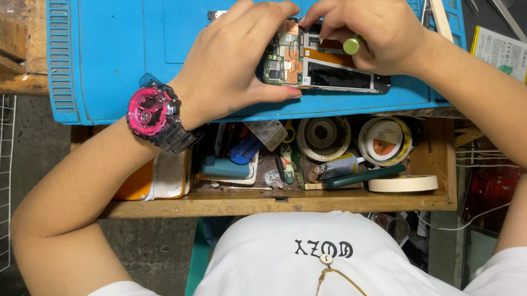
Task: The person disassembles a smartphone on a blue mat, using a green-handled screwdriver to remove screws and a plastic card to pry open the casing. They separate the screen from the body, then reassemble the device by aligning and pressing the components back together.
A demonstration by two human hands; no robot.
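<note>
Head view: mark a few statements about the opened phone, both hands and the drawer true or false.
1. The left hand steadies the opened phone. True.
2. The right hand holds a hammer. False: it grips a green-capped screwdriver.
3. The phone lies on a red mat. False: the mat is blue.
4. The left wrist wears a pink watch. True.
5. Tape rolls sit in the open drawer. True.

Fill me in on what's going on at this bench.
A person is working on an opened phone lying on a blue mat. The left hand steadies its circuit-board end, while the right hand holds a green-handled screwdriver down on it. An open drawer of tape rolls sits below.
</note>
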